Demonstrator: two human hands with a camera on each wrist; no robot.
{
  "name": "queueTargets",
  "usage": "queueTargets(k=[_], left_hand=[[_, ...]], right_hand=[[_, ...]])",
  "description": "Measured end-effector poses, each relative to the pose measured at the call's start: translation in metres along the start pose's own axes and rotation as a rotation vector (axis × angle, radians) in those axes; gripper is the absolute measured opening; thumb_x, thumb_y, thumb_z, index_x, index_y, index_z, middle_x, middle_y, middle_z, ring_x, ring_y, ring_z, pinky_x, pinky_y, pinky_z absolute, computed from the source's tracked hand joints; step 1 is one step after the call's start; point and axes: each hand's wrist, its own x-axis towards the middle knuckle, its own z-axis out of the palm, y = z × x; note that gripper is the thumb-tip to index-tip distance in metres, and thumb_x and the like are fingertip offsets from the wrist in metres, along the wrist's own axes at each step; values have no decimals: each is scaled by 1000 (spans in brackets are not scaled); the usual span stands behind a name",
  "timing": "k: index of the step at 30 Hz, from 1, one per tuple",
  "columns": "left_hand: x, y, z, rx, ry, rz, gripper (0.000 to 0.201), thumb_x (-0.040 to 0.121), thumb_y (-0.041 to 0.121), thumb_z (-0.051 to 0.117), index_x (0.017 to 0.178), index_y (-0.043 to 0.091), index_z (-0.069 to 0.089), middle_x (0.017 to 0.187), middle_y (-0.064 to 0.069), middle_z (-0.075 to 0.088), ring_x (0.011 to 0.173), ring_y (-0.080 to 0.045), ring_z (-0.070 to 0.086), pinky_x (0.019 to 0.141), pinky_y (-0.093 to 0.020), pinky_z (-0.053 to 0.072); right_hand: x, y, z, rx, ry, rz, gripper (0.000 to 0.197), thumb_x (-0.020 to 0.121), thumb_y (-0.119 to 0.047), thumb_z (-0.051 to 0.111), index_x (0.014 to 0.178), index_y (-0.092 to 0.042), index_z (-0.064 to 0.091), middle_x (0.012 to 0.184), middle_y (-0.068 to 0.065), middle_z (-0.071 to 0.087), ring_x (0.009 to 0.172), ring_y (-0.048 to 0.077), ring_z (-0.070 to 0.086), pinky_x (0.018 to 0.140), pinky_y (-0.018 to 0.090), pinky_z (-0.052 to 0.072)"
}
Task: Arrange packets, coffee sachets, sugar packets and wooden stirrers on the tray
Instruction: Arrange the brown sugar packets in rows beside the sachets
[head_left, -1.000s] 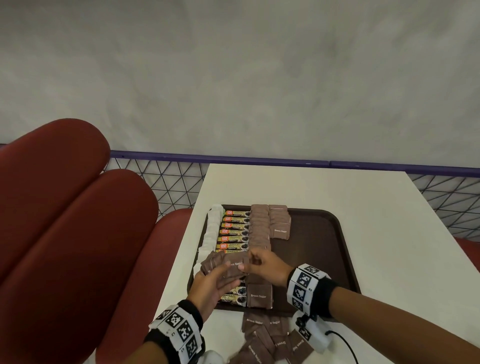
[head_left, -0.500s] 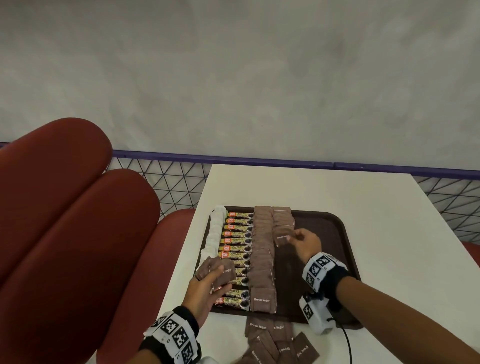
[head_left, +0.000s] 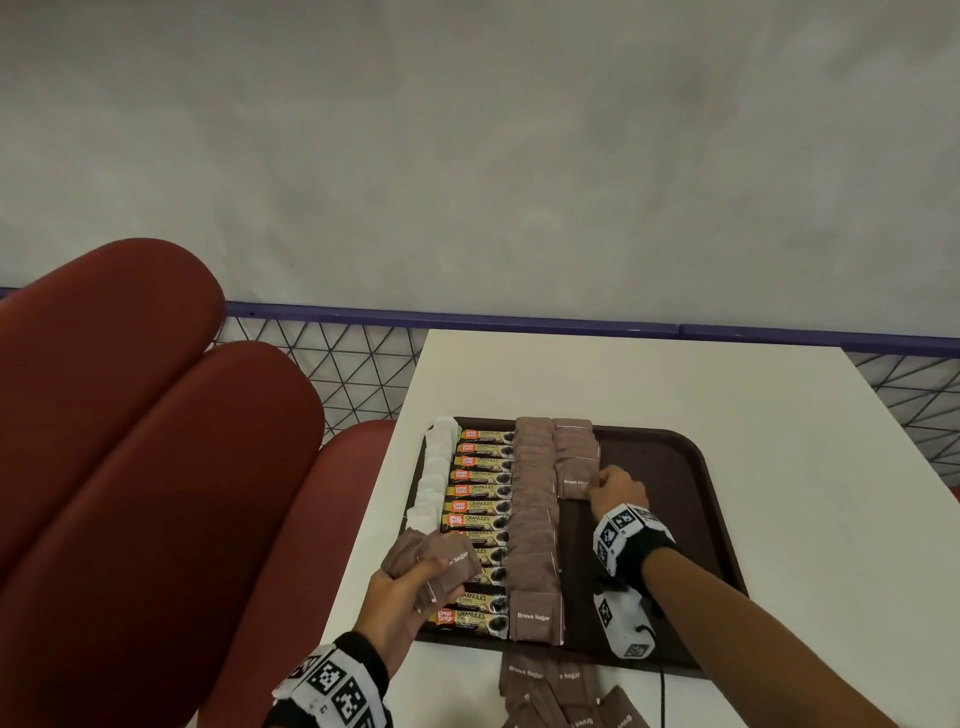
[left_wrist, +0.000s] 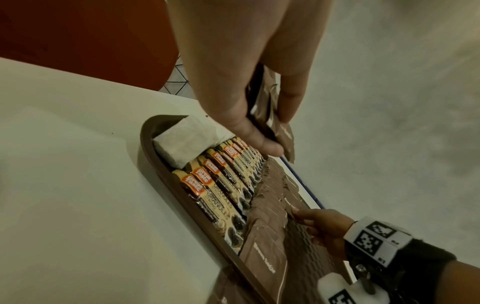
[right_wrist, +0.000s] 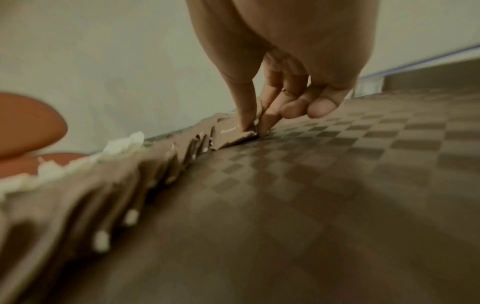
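Right hand: right hand (head_left: 618, 491) reaches over the dark brown plastic tray (head_left: 696, 525) and pinches the near corner of one flat brown sugar packet (head_left: 574, 483) with thumb and first finger. In the right wrist view that packet lies on the checkered tray floor.
Left hand: left hand (head_left: 410, 597) is held up over the near left part of the tray. It grips a small bunch of brown sugar packets (head_left: 436, 561) between thumb and fingers.
Tray: it sits on the white table (head_left: 649, 379).
Left row: folded white paper packets (head_left: 436, 475) line the left edge of the tray.
Next row: gold and black coffee sachets (head_left: 480, 491) lie side by side, just beside the white ones.
Brown rows: a long row of brown sugar packets (head_left: 535, 530) runs front to back, and a shorter row beside it ends at the pinched packet.
Loose pile: more brown sugar packets (head_left: 561, 691) lie on the table just in front of the tray.
Seat: a red padded bench (head_left: 130, 467) stands to the left.
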Motion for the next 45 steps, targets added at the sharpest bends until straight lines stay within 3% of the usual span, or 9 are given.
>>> queueTargets(k=[6,16,19,23,28,32,36,40,45], left_hand=[[4,-3,-4,19,13,3,37,83,-7,59,119,-1,57,119,-20,63,109,-34,61,68,-29,59],[-7,-1,11,76,4,23,27,82,-4,63,106,8,60,105,-14,70,89,-27,69,66,-30,59],[-11,-1,18,114,-4,41,24,82,-4,63,101,10,62,87,-6,75,73,-19,72,65,-29,57],[-15,0,25,118,-19,55,23,81,-5,63,100,9,64,91,-9,73,75,-19,71,67,-28,56],[-16,-4,28,125,-30,49,26,82,-2,63,107,4,63,95,-11,74,84,-22,71,72,-30,56],[-18,-5,33,142,-92,46,22,85,-1,60,107,4,64,99,-14,73,89,-25,71,81,-34,54],[-16,-3,34,106,-110,38,23,89,-1,54,110,4,62,108,-17,70,100,-32,67,91,-39,53],[-12,-2,28,-7,-60,-7,25,89,-4,47,112,-3,58,110,-26,66,99,-36,67,77,-34,59],[-8,-5,18,-5,-5,-34,36,93,1,47,129,-1,49,113,-25,64,103,-35,64,76,-33,59]], right_hand=[[3,1,2,-298,55,-125,36,91,-34,52,115,-8,50,124,14,56,120,31,45,97,38,38],[-21,0,-7,-160,179,-277,45,88,-35,57,122,-10,42,124,11,49,119,29,41,97,39,36],[-34,0,-6,-56,53,-441,29,90,-33,54,109,-11,51,112,7,54,111,26,45,91,34,40],[-71,-4,-16,175,-351,-589,16,94,-31,50,84,-18,53,79,-8,55,76,8,54,64,7,39],[-105,-10,-15,147,-577,-758,22,90,-35,56,98,-15,61,90,-4,59,80,5,54,73,13,42],[-113,-10,-4,175,-598,-842,18,88,-23,62,77,-28,48,75,-10,50,67,-2,46,64,9,38],[-110,-8,-1,368,-493,-722,14,84,-13,66,83,-20,54,80,-6,55,75,4,51,73,17,42],[-89,-4,-9,485,-292,-535,15,84,-9,65,97,-10,58,87,0,57,78,9,52,69,11,43],[-46,11,-19,397,-37,-306,20,81,-6,66,83,-19,51,79,5,55,74,18,52,64,24,43]])
